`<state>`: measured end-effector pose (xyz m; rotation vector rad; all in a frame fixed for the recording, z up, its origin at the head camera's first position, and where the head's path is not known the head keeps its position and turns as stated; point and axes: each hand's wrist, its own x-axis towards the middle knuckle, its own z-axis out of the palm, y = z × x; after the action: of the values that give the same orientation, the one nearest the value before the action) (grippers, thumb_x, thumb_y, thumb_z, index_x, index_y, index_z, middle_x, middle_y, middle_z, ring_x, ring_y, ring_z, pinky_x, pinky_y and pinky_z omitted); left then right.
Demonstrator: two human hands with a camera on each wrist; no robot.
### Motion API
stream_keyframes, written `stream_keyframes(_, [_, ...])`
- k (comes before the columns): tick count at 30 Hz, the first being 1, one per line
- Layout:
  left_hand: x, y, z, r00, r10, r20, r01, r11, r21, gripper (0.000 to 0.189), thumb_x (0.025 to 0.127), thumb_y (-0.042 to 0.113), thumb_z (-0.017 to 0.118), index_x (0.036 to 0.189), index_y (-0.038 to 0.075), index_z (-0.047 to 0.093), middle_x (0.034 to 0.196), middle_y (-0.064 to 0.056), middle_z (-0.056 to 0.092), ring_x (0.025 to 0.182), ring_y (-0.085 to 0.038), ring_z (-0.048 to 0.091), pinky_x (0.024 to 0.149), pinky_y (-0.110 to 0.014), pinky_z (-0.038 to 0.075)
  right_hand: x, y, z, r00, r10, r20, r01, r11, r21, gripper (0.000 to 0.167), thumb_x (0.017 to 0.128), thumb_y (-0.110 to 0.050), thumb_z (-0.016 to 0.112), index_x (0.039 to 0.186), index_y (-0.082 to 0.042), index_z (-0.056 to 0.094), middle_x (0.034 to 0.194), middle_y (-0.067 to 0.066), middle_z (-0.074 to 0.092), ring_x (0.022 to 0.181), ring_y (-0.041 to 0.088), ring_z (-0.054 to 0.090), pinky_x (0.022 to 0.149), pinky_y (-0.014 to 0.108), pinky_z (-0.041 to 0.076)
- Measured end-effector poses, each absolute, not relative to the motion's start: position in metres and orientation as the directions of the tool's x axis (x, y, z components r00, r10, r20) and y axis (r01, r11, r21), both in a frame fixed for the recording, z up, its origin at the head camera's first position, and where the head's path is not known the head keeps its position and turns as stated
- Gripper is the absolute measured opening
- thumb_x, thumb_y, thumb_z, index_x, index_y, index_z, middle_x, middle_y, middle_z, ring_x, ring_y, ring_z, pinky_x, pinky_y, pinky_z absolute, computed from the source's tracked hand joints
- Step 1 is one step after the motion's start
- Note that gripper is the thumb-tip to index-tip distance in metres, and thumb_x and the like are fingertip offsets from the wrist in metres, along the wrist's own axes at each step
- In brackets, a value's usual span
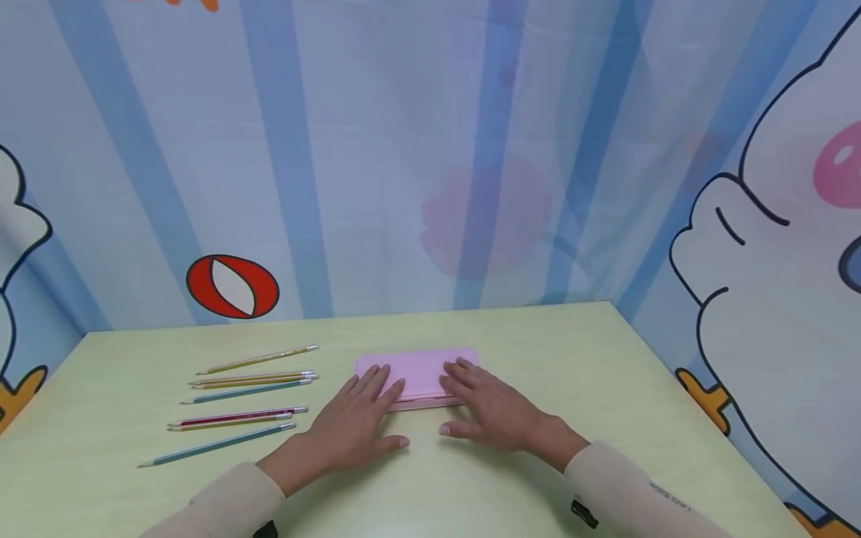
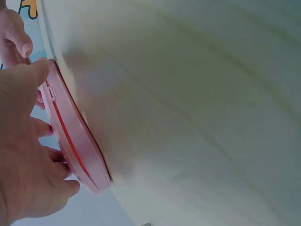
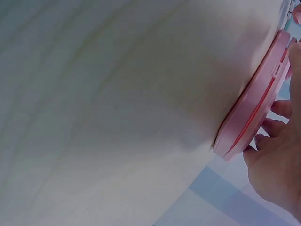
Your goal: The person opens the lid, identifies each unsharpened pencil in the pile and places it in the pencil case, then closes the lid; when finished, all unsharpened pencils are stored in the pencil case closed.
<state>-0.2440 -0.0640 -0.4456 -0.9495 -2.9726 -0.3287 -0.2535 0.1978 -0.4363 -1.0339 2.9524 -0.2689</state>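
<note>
A pink pencil case (image 1: 420, 373) lies flat in the middle of the table, its lid down. My left hand (image 1: 356, 422) rests on the left part of the lid with fingers extended and thumb apart. On the right part, my right hand (image 1: 494, 407) touches the lid with its fingers spread. Seen from the left wrist, the case (image 2: 77, 132) shows a small front latch and a thin red line between lid and base. The right wrist view shows the same case (image 3: 249, 108) from its other end, fingers over the lid. The inside of the case is hidden.
Several pencils lie left of the case, roughly side by side: a yellow pencil (image 1: 258, 359) at the back, a dark red pencil (image 1: 238, 416) nearer, and a teal pencil (image 1: 215, 446) in front. A printed curtain (image 1: 377, 149) hangs behind the pale table (image 1: 551, 351).
</note>
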Motion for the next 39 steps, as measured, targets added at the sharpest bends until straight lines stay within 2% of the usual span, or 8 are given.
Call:
stream_keyframes(7, [-0.244,-0.063,-0.448,-0.827,0.562,0.035,0.556,0.807,0.198,0.085,0.089,0.057,0.066,0.155,0.012,0.037,0.163,-0.021,0.025,0.153,-0.038,0.021,0.122,-0.054,0.020,-0.253,0.198,-0.441,-0.758,-0.652,0.038,-0.651,0.750,-0.115,0.073,0.100,-0.052,0.050,0.154,-0.005,0.036,0.163,0.017,0.028,0.152,0.037,0.025,0.122,0.051,0.023])
stream_keyframes(14, [-0.242,-0.060,-0.447,-0.833,0.552,0.020,0.544,0.813,0.206,0.089,0.087,0.061,0.066,0.155,0.014,0.036,0.164,-0.023,0.022,0.153,-0.042,0.018,0.122,-0.058,0.019,-0.252,0.198,-0.447,-0.752,-0.658,0.041,-0.660,0.750,-0.055,0.076,0.100,-0.055,0.047,0.156,-0.006,0.031,0.164,0.017,0.025,0.152,0.035,0.023,0.122,0.051,0.023])
stream_keyframes(30, [-0.245,-0.057,-0.455,-0.822,0.568,0.044,0.567,0.807,0.163,0.087,0.089,0.062,0.061,0.156,0.013,0.035,0.163,-0.025,0.022,0.152,-0.043,0.019,0.120,-0.058,0.021,-0.250,0.200,-0.450,-0.756,-0.655,-0.006,-0.655,0.755,0.032,0.094,0.093,-0.074,0.039,0.159,-0.009,0.024,0.167,0.015,0.018,0.154,0.034,0.017,0.123,0.049,0.021])
stream_keyframes(35, [-0.248,-0.056,-0.450,-0.823,0.568,0.003,0.561,0.811,0.167,0.085,0.091,0.062,0.059,0.156,0.014,0.035,0.163,-0.024,0.022,0.152,-0.042,0.019,0.120,-0.058,0.023,-0.252,0.200,-0.449,-0.764,-0.645,-0.009,-0.645,0.764,0.025,0.092,0.093,-0.073,0.040,0.159,-0.010,0.024,0.167,0.014,0.017,0.155,0.032,0.016,0.124,0.048,0.020])
stream_keyframes(39, [-0.250,-0.057,-0.441,-0.829,0.558,-0.043,0.539,0.815,0.212,0.078,0.093,0.059,0.059,0.155,0.016,0.038,0.163,-0.022,0.023,0.153,-0.041,0.020,0.119,-0.061,0.023,-0.253,0.199,-0.448,-0.771,-0.637,-0.008,-0.637,0.771,-0.026,0.085,0.096,-0.067,0.041,0.158,-0.009,0.028,0.166,0.014,0.020,0.154,0.033,0.018,0.123,0.050,0.020])
